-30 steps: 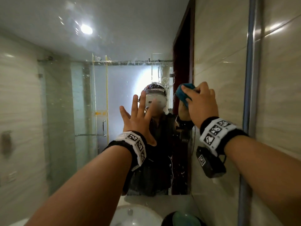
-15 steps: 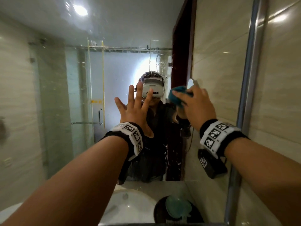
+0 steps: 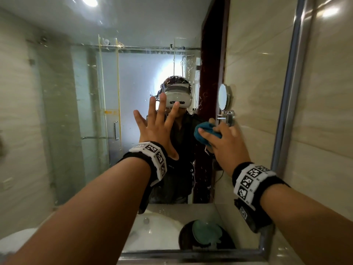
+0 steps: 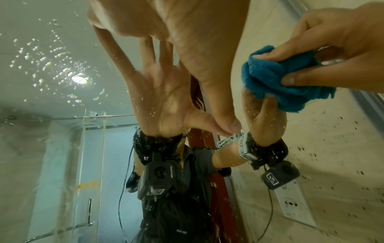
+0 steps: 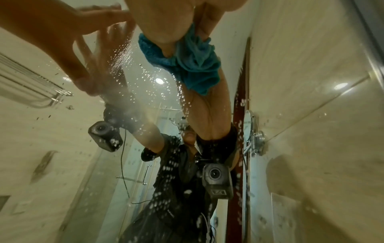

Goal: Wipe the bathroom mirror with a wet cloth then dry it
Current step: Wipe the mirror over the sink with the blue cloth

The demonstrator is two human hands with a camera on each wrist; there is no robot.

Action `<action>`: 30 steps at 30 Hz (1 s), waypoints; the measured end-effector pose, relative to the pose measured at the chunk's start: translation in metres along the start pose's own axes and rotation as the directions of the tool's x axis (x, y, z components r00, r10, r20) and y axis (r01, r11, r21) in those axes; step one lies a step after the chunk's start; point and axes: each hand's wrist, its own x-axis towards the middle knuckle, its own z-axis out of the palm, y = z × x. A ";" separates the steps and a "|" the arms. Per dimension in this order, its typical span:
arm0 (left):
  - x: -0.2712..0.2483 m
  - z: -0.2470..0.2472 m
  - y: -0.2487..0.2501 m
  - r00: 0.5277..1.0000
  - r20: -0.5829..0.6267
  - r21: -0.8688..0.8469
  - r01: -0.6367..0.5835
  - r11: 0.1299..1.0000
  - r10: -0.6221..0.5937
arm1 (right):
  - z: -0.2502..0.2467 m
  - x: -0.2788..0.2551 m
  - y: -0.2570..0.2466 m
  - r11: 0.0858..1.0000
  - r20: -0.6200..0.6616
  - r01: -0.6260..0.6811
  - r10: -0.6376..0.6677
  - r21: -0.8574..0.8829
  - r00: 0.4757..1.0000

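Note:
The bathroom mirror (image 3: 57, 111) fills the wall ahead inside a metal frame, and its glass (image 4: 51, 65) is speckled with water drops. My right hand (image 3: 223, 138) grips a bunched blue cloth (image 3: 201, 133) and presses it against the glass right of centre. The cloth (image 4: 276, 78) shows between thumb and fingers in the left wrist view, and hangs crumpled under the palm (image 5: 187, 65) in the right wrist view. My left hand (image 3: 158, 123) lies flat on the mirror with fingers spread, just left of the cloth, touching the glass with its fingertips (image 4: 230, 126).
The mirror's metal frame (image 3: 286, 92) runs up the right side and along the bottom edge (image 3: 191, 254). Tiled wall (image 3: 324, 131) lies right of it. Reflected below are a white basin (image 3: 156, 236) and a dark dish with something green (image 3: 206, 236).
My right hand has slid the cloth downward and slightly left on the glass. The left hand stays flat on the mirror. The head view has tilted down, showing the bottom frame.

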 end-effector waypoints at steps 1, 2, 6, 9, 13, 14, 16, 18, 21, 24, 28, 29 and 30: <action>-0.001 0.000 0.000 1.000 0.002 -0.002 0.001 1.000 -0.001 | 0.001 -0.001 0.000 1.000 -0.008 -0.006 0.007 0.006 1.000; -0.001 0.000 0.000 1.000 0.001 -0.004 -0.002 1.000 0.002 | -0.001 0.000 -0.001 1.000 -0.016 -0.011 0.011 0.008 1.000; -0.004 0.001 -0.004 0.999 -0.018 -0.001 -0.039 0.999 0.039 | -0.018 0.014 -0.010 0.982 0.016 -0.094 0.092 0.163 0.996; -0.015 0.010 -0.008 0.998 -0.019 0.026 -0.057 0.998 0.058 | -0.026 0.033 -0.020 0.969 -0.046 -0.160 0.172 0.187 0.984; -0.042 0.029 -0.013 0.996 0.014 0.071 -0.086 0.994 0.085 | -0.013 0.032 -0.028 0.973 -0.089 -0.173 0.188 0.153 0.978; -0.048 0.034 -0.014 0.996 0.019 0.078 -0.092 0.993 0.091 | -0.007 0.024 -0.029 0.978 -0.074 -0.154 0.165 0.138 0.983; -0.055 0.041 -0.014 0.995 0.016 0.079 -0.098 0.992 0.097 | 0.008 0.001 -0.033 0.999 -0.016 -0.006 0.007 0.038 1.000; -0.059 0.045 -0.012 0.995 0.021 0.061 -0.097 0.993 0.096 | 0.020 -0.026 -0.031 0.996 0.059 0.086 -0.084 -0.019 0.995; -0.060 0.048 -0.006 0.997 0.023 0.037 -0.078 0.996 0.078 | 0.019 -0.051 -0.027 0.981 0.094 0.188 -0.183 -0.043 0.979; -0.063 0.053 -0.003 0.998 0.011 0.018 -0.065 0.998 0.065 | 0.005 -0.040 -0.025 0.993 0.115 0.118 -0.119 0.014 0.986; -0.069 0.061 -0.003 0.997 0.004 -0.001 -0.072 0.997 0.072 | -0.002 -0.005 -0.025 0.971 -0.004 -0.186 0.188 0.151 0.982; -0.070 0.062 -0.004 0.997 0.004 0.000 -0.074 0.997 0.074 | -0.002 -0.002 -0.029 0.969 -0.021 -0.189 0.195 0.157 0.981; -0.072 0.064 -0.004 0.997 0.005 0.003 -0.073 0.997 0.073 | 0.000 -0.002 -0.032 0.974 -0.030 -0.169 0.176 0.151 0.984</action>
